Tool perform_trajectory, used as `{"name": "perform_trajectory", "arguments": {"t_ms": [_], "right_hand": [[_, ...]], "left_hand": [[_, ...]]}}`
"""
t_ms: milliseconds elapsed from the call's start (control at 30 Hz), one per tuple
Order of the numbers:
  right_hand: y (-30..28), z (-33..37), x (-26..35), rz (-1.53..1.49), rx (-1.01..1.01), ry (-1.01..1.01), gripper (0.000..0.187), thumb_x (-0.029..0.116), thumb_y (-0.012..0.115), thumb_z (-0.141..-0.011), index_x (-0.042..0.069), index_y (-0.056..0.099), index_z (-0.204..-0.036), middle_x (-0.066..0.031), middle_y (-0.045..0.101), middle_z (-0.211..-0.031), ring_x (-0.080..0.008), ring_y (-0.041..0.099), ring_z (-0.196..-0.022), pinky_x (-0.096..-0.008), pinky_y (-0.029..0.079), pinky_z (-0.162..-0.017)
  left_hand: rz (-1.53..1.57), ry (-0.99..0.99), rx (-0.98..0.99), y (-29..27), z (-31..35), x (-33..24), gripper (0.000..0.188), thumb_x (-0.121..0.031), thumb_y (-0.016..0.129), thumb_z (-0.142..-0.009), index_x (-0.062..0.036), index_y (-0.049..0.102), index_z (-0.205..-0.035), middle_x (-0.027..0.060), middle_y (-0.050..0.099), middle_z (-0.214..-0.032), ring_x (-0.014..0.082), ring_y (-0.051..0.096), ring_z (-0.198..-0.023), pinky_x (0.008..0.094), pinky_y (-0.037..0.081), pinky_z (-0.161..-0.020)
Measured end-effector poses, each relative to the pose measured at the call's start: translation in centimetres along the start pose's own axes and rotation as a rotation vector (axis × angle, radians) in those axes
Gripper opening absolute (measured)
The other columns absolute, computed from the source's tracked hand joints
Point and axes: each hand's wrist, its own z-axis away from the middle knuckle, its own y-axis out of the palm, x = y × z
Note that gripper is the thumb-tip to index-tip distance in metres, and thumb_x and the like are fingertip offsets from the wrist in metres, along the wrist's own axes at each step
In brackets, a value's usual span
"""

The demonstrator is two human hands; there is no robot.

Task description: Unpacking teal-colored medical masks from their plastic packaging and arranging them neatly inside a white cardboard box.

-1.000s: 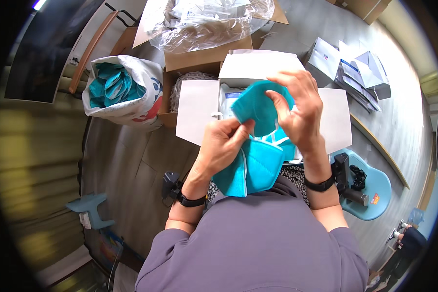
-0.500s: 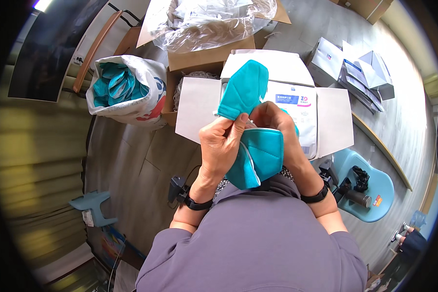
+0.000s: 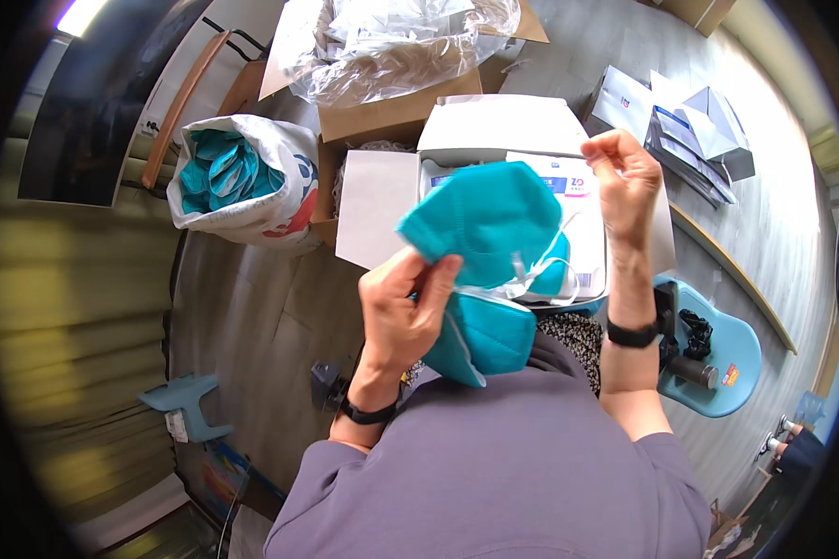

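Note:
My left hand pinches a teal face mask by its near left edge. White ear straps dangle from the mask's right side. Below it, another teal mask lies close to my chest and partly behind my left fingers. My right hand is raised to the right, apart from the masks, its fingers curled together; whether a thin strap is between them I cannot make out. Beneath the masks stands an open white box holding a white pouch with a blue label.
To the left, a white sack is filled with teal masks. Beyond the white box is a cardboard carton lined with clear plastic. Folded white boxes lie at the far right, and a blue stool holding black items stands nearer.
My right hand has moved from the masks up and right. The upper mask has turned its broad side to view and tilted right, with its straps now showing.

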Motion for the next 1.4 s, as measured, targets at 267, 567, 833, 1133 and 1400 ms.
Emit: {"name": "perform_trajectory", "arguments": {"t_ms": [267,567,833,1133,1400], "right_hand": [[4.2,5.0,4.9,-0.481,0.527,0.402,0.012,-0.002,0.069,-0.090,0.001,0.063,-0.100,-0.0060,0.068,-0.089,-0.0086,0.063,-0.069,-0.0230,0.052,-0.059],[5.2,5.4,4.7,-0.235,0.432,0.046,0.012,-0.011,0.070,-0.082,-0.001,0.064,-0.087,-0.0095,0.067,-0.082,-0.0157,0.065,-0.076,-0.0279,0.054,-0.070],[5.0,3.2,3.9,-0.100,0.246,-0.167,0.016,-0.014,0.069,-0.075,0.001,0.064,-0.077,-0.0096,0.062,-0.073,-0.0213,0.061,-0.069,-0.0320,0.049,-0.061],[3.4,1.6,3.1,0.100,0.186,-0.422,0.014,-0.014,0.062,-0.081,0.000,0.064,-0.079,-0.0094,0.066,-0.078,-0.0167,0.063,-0.071,-0.0264,0.050,-0.064],[2.7,0.8,3.5,0.021,0.372,-0.226,0.010,-0.008,0.064,-0.088,0.000,0.069,-0.092,-0.0078,0.069,-0.091,-0.0134,0.064,-0.085,-0.0284,0.053,-0.074]], "left_hand": [[0.229,-0.111,-0.186,1.4,-0.8,0.7,0.014,-0.012,0.069,-0.096,0.0013,0.069,-0.101,-0.0022,0.062,-0.070,0.0024,0.053,-0.063,0.0213,0.041,-0.055],[0.319,-0.162,0.012,1.7,-0.4,3.0,0.015,-0.009,0.069,-0.095,-0.0019,0.067,-0.108,0.0019,0.068,-0.085,0.0113,0.062,-0.075,0.0260,0.050,-0.067],[0.355,-0.273,0.091,-0.7,-0.1,0.5,0.016,-0.016,0.073,-0.094,-0.0014,0.070,-0.088,0.0011,0.067,-0.076,0.0095,0.060,-0.072,0.0254,0.047,-0.065],[0.374,-0.345,0.114,-2.2,0.2,0.6,0.012,-0.013,0.074,-0.092,-0.0017,0.071,-0.090,0.0019,0.068,-0.078,0.0107,0.062,-0.072,0.0251,0.048,-0.064],[0.579,-0.441,-0.068,-4.5,-0.6,0.2,0.021,-0.022,0.066,-0.097,-0.0015,0.070,-0.095,0.0037,0.065,-0.071,0.0082,0.053,-0.054,0.0211,0.039,-0.050]]}}
